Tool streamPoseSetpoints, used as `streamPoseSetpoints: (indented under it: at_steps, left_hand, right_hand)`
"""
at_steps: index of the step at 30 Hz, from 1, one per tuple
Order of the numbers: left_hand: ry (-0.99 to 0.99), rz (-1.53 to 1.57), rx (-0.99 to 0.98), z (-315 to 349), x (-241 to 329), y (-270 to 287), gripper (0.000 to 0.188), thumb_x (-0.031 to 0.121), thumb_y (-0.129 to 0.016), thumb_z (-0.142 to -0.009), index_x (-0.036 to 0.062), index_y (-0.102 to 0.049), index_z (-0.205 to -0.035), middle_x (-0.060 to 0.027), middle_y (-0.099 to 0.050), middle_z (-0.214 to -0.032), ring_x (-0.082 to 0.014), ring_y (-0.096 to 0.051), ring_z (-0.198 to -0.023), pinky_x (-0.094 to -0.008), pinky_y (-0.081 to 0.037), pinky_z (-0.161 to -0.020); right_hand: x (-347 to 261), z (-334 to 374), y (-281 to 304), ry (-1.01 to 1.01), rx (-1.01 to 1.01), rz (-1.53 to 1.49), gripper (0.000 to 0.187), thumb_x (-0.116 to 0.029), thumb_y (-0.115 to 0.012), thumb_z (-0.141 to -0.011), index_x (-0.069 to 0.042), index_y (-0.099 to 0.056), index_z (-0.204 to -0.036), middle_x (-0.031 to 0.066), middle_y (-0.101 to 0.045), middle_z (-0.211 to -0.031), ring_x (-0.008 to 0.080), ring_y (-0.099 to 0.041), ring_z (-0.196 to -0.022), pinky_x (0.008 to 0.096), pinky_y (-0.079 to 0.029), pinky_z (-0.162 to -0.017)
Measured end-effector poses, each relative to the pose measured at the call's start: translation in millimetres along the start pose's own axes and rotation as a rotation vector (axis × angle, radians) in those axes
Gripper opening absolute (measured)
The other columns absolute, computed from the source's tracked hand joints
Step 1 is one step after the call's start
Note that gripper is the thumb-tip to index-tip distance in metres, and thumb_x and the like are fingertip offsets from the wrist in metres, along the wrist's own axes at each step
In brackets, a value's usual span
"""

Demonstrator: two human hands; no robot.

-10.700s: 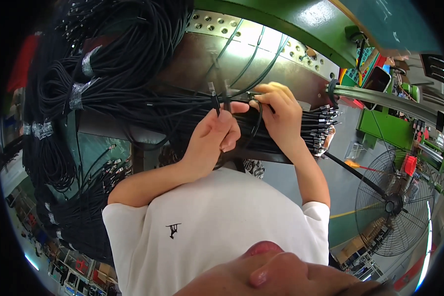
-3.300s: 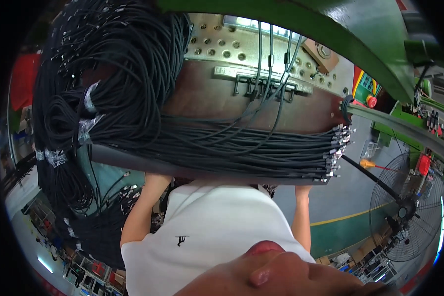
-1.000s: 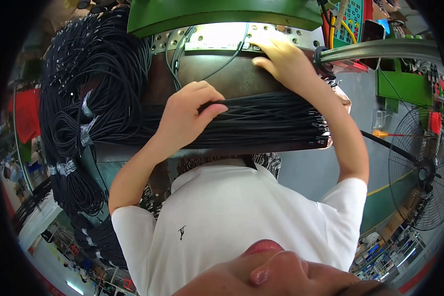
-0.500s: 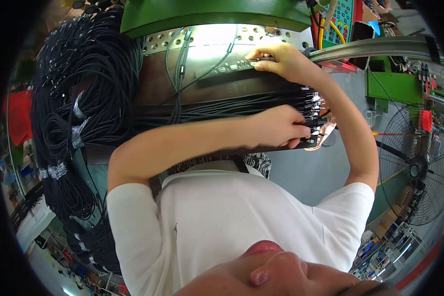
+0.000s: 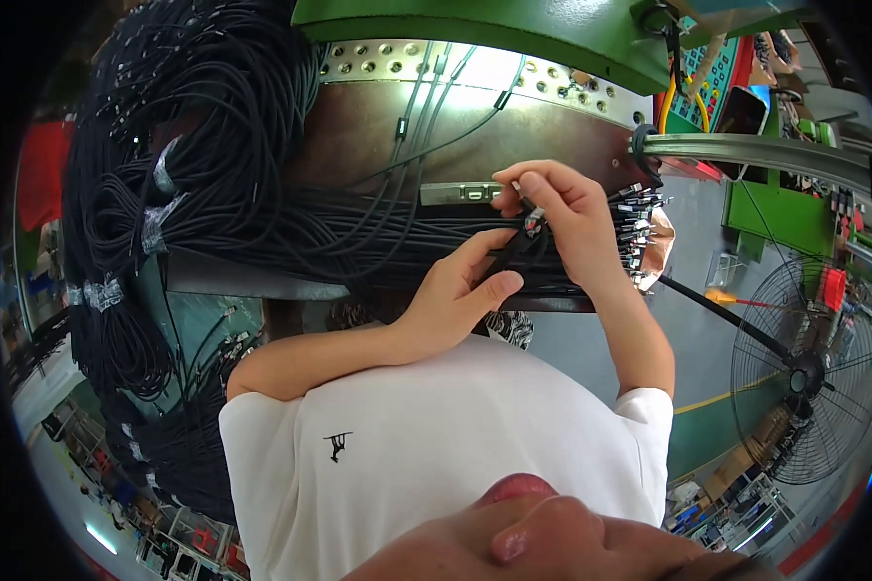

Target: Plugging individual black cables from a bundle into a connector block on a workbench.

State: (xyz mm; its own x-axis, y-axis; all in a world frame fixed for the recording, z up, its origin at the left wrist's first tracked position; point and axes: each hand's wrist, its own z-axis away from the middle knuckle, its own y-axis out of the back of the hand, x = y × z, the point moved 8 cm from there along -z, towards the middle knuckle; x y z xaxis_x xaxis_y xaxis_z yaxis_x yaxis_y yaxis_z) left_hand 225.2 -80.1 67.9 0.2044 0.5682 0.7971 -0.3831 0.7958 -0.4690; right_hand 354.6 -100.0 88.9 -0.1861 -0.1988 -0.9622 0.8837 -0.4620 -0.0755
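Observation:
My left hand (image 5: pixel 460 295) is in front of the cable bundle, fingers curled round a black cable end (image 5: pixel 506 254), thumb stretched to the right. A shiny plug tip (image 5: pixel 533 223) at that end points up towards my right hand (image 5: pixel 570 208). The right hand's fingers are bent in a pinch at the right end of a flat metal bar (image 5: pixel 446 194) with cut-out slots; the hand covers that end. Many black cables (image 5: pixel 388 232) run beneath both hands, and their plugs (image 5: pixel 638 223) fan out at the bench's right edge.
A thick mass of coiled black cables (image 5: pixel 233 97) hangs at the left. Behind the brown worktop (image 5: pixel 358 136) are a perforated metal strip (image 5: pixel 388 66) and a green machine body (image 5: pixel 513 34). A metal rail (image 5: pixel 736 145) and a large fan (image 5: pixel 794 378) stand right.
My right hand has brought the metal bar nearer to me, from the worktop to above the cables. My left hand has drawn back leftward from the plugs with a cable end.

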Motion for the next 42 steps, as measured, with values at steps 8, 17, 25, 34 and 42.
streamPoseSetpoints:
  at_steps: [8,17,25,34,42]
  left_hand:
    - [-0.031,0.101,0.065,-5.4,11.2,15.7,0.029,0.027,-0.043,-0.101,0.0012,-0.057,-0.107,-0.0006,-0.054,-0.069,-0.0049,-0.048,-0.053,-0.0192,-0.039,-0.049]
    - [0.056,0.259,0.058,-7.0,6.7,15.0,0.022,0.020,-0.044,-0.100,0.0017,-0.056,-0.099,-0.0013,-0.053,-0.070,-0.0060,-0.048,-0.056,-0.0209,-0.042,-0.050]
    - [-0.064,0.262,0.095,17.2,19.6,39.5,0.029,0.027,-0.040,-0.102,0.0026,-0.052,-0.114,-0.0023,-0.055,-0.075,-0.0079,-0.050,-0.066,-0.0223,-0.046,-0.066]
    - [0.074,0.517,0.101,10.7,9.7,32.0,0.022,0.028,-0.043,-0.101,0.0081,-0.051,-0.098,0.0033,-0.040,-0.065,-0.0045,-0.032,-0.056,-0.0209,-0.031,-0.052]
    - [0.099,0.578,-0.010,12.8,11.5,26.5,0.027,0.029,-0.045,-0.100,0.0030,-0.054,-0.100,-0.0041,-0.052,-0.072,-0.0104,-0.048,-0.062,-0.0247,-0.041,-0.058]
  right_hand:
    - [-21.2,8.4,39.2,0.430,0.380,0.591,0.023,-0.013,-0.056,-0.093,-0.004,-0.060,-0.113,0.0076,-0.062,-0.096,0.0193,-0.059,-0.090,0.0312,-0.046,-0.079]
    - [-42.5,44.3,-33.9,1.094,0.170,1.243,0.030,-0.007,-0.070,-0.069,-0.006,-0.062,-0.098,0.0062,-0.058,-0.090,0.0239,-0.057,-0.082,0.0362,-0.047,-0.071]
    - [-27.7,8.0,-30.1,0.662,0.133,0.868,0.024,0.005,-0.063,-0.074,-0.005,-0.060,-0.096,0.0095,-0.063,-0.097,0.0274,-0.060,-0.089,0.0342,-0.046,-0.079]
    - [-10.8,3.4,-28.6,0.599,0.113,0.792,0.020,0.004,-0.064,-0.075,-0.006,-0.058,-0.092,0.0055,-0.061,-0.094,0.0259,-0.060,-0.087,0.0360,-0.047,-0.075]
    - [-21.8,8.7,-43.7,0.674,0.101,1.039,0.024,0.001,-0.065,-0.071,-0.007,-0.058,-0.092,0.0051,-0.058,-0.091,0.0257,-0.059,-0.084,0.0379,-0.046,-0.075]
